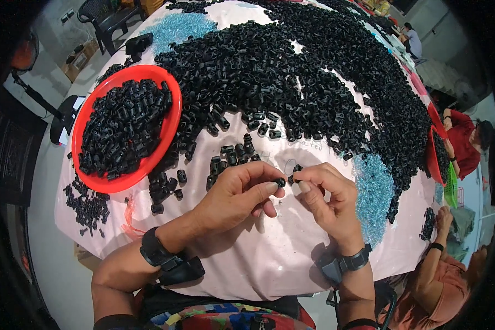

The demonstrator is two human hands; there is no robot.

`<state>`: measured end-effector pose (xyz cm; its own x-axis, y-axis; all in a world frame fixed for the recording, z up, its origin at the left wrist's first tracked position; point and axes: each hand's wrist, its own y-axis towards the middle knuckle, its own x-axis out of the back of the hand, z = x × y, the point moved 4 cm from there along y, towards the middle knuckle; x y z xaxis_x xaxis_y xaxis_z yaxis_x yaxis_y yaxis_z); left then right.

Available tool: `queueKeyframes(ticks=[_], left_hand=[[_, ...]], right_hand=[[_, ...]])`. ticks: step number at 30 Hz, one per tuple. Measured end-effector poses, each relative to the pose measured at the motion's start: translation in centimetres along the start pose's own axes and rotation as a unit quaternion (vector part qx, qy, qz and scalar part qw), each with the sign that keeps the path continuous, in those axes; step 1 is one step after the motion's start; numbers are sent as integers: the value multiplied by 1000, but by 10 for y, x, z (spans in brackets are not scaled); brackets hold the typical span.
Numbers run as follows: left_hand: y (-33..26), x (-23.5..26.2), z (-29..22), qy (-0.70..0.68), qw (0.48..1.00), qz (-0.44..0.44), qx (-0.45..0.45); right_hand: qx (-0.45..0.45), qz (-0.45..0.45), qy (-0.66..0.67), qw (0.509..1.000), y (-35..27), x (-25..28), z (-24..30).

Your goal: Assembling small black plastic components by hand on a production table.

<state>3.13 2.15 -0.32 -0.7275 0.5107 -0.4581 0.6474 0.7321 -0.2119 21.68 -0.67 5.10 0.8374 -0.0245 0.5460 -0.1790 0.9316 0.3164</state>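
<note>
Small black part (281, 181) pinched in left hand (234, 195) fingers, right hand (327, 195) fingers apparently closed on another, touching it

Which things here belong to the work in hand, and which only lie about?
In use:
left hand, holding a small black part
right hand, holding another black piece
black parts heap
red tray of parts

Lying about:
blue bead piles
black chair

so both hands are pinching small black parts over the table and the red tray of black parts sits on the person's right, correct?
Not quite: the head view shows the red tray on the person's left. The left hand and right hand do pinch small black parts over the table.
</note>
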Motion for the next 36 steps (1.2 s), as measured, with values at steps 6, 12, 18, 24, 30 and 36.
queueKeyframes(ticks=[6,12,18,24,30,36], left_hand=[[0,-1,-2,25,1000,1,16],[3,-1,1,55,998,5,-13],[3,-2,3,41,999,0,-18],[0,-5,0,53,998,-20,-12],[2,-1,2,108,994,-12,-26],[2,-4,3,103,994,-17,-32]], right_hand=[[-11,18,15,1000,-3,-3,-4],[-5,10,44,999,-5,-8,-5],[-13,-7,59,998,-7,-9,-12],[-4,-3,68,998,-5,-10,-8],[-12,8,70,997,-6,-9,-13],[-18,-6,77,997,-9,-9,-12]])
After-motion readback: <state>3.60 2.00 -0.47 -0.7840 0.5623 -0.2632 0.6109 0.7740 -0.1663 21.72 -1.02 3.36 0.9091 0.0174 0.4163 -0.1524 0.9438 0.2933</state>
